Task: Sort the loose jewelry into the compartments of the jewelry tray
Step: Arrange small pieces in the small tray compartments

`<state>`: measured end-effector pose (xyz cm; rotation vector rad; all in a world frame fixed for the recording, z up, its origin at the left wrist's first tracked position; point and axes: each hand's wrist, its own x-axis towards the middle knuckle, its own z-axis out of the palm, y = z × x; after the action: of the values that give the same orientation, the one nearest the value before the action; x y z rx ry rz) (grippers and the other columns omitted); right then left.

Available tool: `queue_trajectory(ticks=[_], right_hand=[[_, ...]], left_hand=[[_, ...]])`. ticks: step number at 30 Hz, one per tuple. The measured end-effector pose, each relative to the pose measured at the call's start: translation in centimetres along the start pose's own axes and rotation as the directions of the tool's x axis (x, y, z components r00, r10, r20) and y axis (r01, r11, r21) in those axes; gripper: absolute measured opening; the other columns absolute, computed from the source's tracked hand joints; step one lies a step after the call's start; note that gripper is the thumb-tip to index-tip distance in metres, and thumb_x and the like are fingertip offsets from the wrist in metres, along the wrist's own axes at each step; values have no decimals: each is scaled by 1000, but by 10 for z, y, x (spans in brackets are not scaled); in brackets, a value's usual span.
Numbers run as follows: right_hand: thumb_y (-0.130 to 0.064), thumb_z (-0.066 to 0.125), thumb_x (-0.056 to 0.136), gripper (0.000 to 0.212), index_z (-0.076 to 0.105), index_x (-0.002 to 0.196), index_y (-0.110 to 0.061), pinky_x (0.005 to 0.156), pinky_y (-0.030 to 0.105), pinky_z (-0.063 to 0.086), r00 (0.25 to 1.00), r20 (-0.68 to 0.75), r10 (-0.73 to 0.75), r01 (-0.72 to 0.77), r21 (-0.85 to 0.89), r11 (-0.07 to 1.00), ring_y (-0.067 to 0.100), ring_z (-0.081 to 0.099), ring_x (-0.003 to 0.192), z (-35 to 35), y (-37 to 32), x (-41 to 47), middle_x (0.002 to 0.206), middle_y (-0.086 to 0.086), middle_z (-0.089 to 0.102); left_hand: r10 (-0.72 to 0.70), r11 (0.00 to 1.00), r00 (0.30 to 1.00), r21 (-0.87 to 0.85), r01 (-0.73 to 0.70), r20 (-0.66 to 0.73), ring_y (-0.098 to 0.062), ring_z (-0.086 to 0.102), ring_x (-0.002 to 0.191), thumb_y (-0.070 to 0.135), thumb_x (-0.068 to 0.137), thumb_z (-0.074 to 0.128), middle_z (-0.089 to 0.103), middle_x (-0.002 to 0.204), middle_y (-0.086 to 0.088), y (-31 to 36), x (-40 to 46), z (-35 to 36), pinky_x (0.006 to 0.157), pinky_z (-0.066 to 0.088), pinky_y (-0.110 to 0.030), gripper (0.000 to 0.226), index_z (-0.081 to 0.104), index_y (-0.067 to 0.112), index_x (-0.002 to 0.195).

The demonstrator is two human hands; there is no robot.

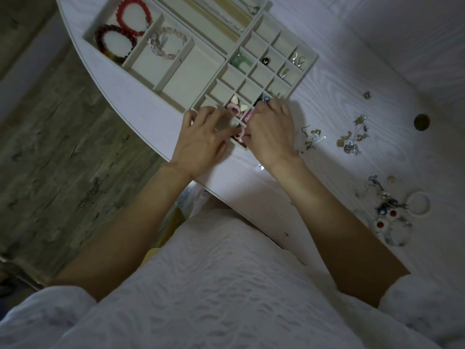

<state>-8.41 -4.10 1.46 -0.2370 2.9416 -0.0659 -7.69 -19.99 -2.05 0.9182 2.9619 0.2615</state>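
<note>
**Both hands at the near corner of the gridded jewelry tray**

White textured clothing (226,285) fills the bottom of the view, and two bare forearms are stretched from it over the rounded edge of the white wood-grain table (352,59). The left hand (201,144) is laid on the near corner of the small-compartment jewelry tray (305,69), its fingers spread fairly straight over the tray's edge; no object is seen held in its grip. The right hand (273,136) is placed just beside it, fingers curled down into the nearest compartments; whether anything is pinched in that grip cannot be told, since the fingertips are hidden. Between the two hands a pink ring-shaped piece (239,133) is seen at the tray's near edge. More pink and cream pieces (236,105) are lying in the adjoining compartments. Farther up the grid, a green piece (241,60), a black round piece (265,61) and silver earrings (297,59) are each kept in separate cells. In a second tray to the left, red bead bracelets (133,17) and a pale chain bracelet (166,44) are stored in neighbouring sections. Loose jewelry is scattered on the table to the right: a gold and silver cluster (352,139) well apart from the hands, and a white bangle (419,203) among blue and red pieces nearer the camera.
</note>
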Motion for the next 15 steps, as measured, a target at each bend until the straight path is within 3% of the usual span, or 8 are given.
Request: queue_trajectory(ticks=[4, 9, 15], right_hand=[[-29, 58, 91, 22, 72, 100, -15, 92, 32, 31, 998, -16, 64, -62, 80, 995, 23, 44, 110, 2, 6, -8, 111, 3, 60], [-25, 66, 86, 16, 76, 90, -14, 90, 32, 35, 983, 24, 180, -176, 378, 909, 26, 45, 106, 8, 6, -19, 107, 4, 61], [-30, 66, 86, 19, 74, 95, -17, 94, 30, 32, 946, 46, 322, -316, 355, 880, 22, 41, 110, 12, -8, -20, 117, -1, 56]], left_hand=[[13, 1000, 1000, -13, -13, -19, -27, 42, 110, 20, 84, 46, 57, 125, -7, 0, 1, 1, 83, 26, -41, 37, 67, 27, 115], [1, 999, 999, -55, -3, -38, -26, 39, 109, 22, 85, 43, 58, 125, -9, 2, -2, 2, 83, 26, -41, 38, 68, 23, 114], [-24, 993, 999, -117, 21, -29, -25, 37, 108, 24, 85, 42, 56, 126, -8, 4, -2, 2, 84, 26, -40, 40, 69, 22, 115]])
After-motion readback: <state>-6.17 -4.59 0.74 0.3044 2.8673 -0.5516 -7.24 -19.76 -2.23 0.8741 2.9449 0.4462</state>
